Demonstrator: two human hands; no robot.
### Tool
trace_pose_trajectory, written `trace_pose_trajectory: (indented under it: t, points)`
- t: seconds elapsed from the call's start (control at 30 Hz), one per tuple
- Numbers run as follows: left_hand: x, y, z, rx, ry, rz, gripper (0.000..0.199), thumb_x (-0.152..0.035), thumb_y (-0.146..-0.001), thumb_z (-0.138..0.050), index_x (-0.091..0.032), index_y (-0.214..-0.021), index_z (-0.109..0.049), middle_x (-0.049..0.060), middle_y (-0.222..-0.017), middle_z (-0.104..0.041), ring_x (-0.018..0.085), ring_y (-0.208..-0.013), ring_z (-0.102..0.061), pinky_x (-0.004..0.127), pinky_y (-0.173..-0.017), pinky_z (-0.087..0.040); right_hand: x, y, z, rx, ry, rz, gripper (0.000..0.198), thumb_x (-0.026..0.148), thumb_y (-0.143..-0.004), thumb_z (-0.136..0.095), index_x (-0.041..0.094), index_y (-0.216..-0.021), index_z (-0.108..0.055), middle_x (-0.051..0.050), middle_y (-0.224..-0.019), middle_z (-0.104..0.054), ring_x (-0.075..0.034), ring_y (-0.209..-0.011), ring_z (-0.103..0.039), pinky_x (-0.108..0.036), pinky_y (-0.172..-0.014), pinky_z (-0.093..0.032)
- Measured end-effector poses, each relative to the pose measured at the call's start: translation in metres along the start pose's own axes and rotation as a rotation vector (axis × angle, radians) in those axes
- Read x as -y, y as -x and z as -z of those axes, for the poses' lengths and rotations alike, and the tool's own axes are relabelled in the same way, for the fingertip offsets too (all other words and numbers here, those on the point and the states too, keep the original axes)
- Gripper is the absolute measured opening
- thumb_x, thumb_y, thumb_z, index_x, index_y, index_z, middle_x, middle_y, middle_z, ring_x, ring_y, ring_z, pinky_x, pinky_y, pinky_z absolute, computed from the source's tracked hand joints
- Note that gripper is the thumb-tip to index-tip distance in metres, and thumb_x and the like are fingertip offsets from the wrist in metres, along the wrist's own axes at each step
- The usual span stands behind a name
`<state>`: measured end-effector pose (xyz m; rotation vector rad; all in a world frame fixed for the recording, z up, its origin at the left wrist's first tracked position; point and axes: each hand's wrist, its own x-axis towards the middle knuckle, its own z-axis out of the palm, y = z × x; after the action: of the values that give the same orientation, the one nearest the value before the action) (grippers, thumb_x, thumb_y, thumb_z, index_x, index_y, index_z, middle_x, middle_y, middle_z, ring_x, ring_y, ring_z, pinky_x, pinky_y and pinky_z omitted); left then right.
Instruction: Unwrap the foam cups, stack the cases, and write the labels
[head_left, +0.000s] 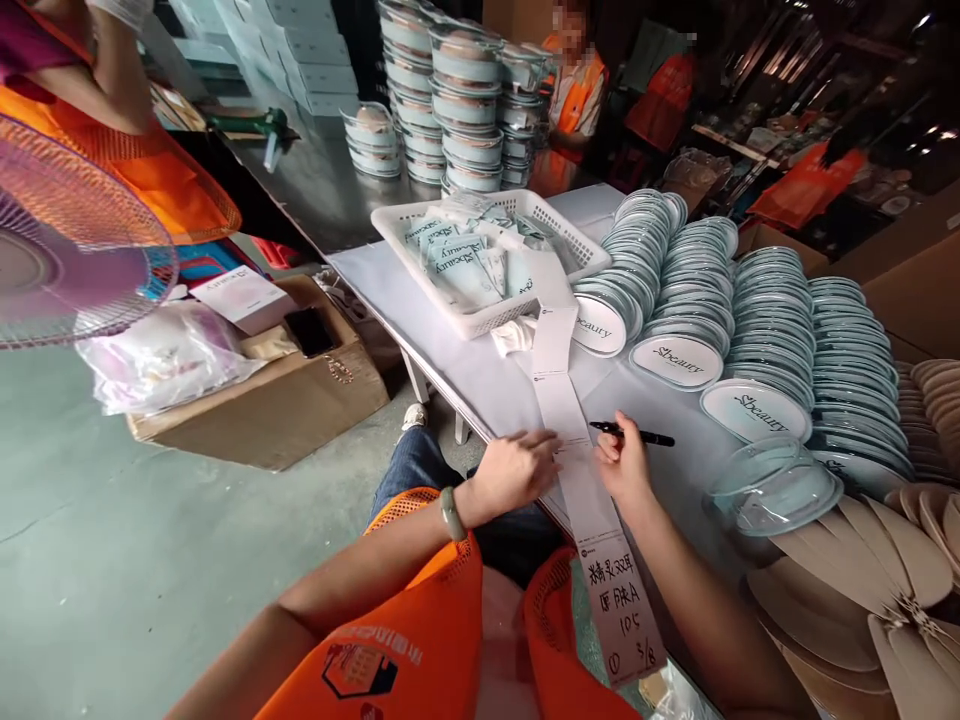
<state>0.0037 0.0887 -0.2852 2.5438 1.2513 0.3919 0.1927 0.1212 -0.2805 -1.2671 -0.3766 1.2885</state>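
Note:
A long strip of white labels (564, 400) runs from the basket across the table and hangs over its near edge. Black handwriting covers the lowest label (622, 610); the ones above look unwritten. My left hand (517, 467), a green bangle at its wrist, is closed with curled fingers at the strip's left edge; its thumb is hidden. My right hand (626, 465) grips a black marker pen (652, 437) just right of the strip, its tip pointing left above the paper. A white plastic basket (480, 318) at the strip's far end holds several printed "Sbeauty" packets (457, 262).
Rows of stacked round "Sbeauty" packs (679, 360) line the table's right side, beside clear lids (787, 490) and beige pieces (862, 550). Tall container stacks (469, 110) stand behind. At left are a fan (75, 235) and a cardboard box (300, 410) bearing a phone (309, 332). Other people in orange vests work nearby.

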Motion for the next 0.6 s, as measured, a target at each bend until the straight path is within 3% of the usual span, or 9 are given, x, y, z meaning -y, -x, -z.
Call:
trace_pose_trajectory:
  t: [0.13, 0.2, 0.3, 0.5, 0.6]
  points:
    - [0.01, -0.014, 0.002, 0.078, -0.106, 0.056, 0.072, -0.065, -0.091, -0.051, -0.016, -0.144, -0.051, 0.013, -0.155, -0.047, 0.031, -0.113, -0.062, 0.039, -0.079, -0.057, 0.016, -0.001, 0.019, 0.022, 0.104, 0.14, 0.06, 0.057, -0.053, -0.088, 0.022, -0.067, -0.042, 0.014, -0.042, -0.035, 0.0, -0.034, -0.022, -0.014, -0.033, -0.019]
    - [0.01, -0.017, -0.001, 0.108, -0.122, 0.058, 0.078, -0.069, -0.089, -0.05, -0.013, -0.143, -0.052, 0.014, -0.155, -0.046, 0.033, -0.113, -0.06, 0.042, -0.079, -0.056, 0.021, 0.003, 0.026, 0.084, 0.196, 0.193, 0.06, 0.057, -0.049, -0.091, 0.022, -0.07, -0.048, 0.013, -0.045, -0.04, -0.002, -0.037, -0.033, -0.014, -0.035, -0.027]
    - [0.009, -0.018, -0.005, 0.103, -0.115, 0.054, 0.081, -0.07, -0.088, -0.05, -0.011, -0.144, -0.05, 0.013, -0.156, -0.045, 0.033, -0.111, -0.06, 0.044, -0.081, -0.056, 0.015, 0.011, 0.031, 0.225, 0.355, 0.155, 0.057, 0.057, -0.05, -0.091, 0.022, -0.077, -0.055, 0.008, -0.048, -0.051, -0.008, -0.043, -0.047, -0.019, -0.039, -0.039]
    - [0.011, -0.021, -0.007, 0.109, -0.099, 0.068, 0.087, -0.075, -0.086, -0.049, -0.012, -0.146, -0.049, 0.012, -0.158, -0.042, 0.032, -0.109, -0.059, 0.043, -0.084, -0.055, -0.017, 0.01, 0.037, 0.201, 0.471, 0.265, 0.052, 0.053, -0.064, -0.082, 0.021, -0.062, -0.041, 0.01, -0.045, -0.039, -0.002, -0.034, -0.027, -0.017, -0.034, -0.021]
    - [0.012, -0.023, -0.007, 0.127, -0.088, 0.081, 0.087, -0.075, -0.086, -0.048, -0.012, -0.147, -0.048, 0.012, -0.159, -0.041, 0.032, -0.109, -0.059, 0.043, -0.084, -0.055, -0.02, 0.008, 0.038, 0.253, 0.623, 0.262, 0.043, 0.054, -0.072, -0.076, 0.022, -0.07, -0.048, 0.008, -0.046, -0.044, -0.006, -0.036, -0.034, -0.019, -0.036, -0.027]
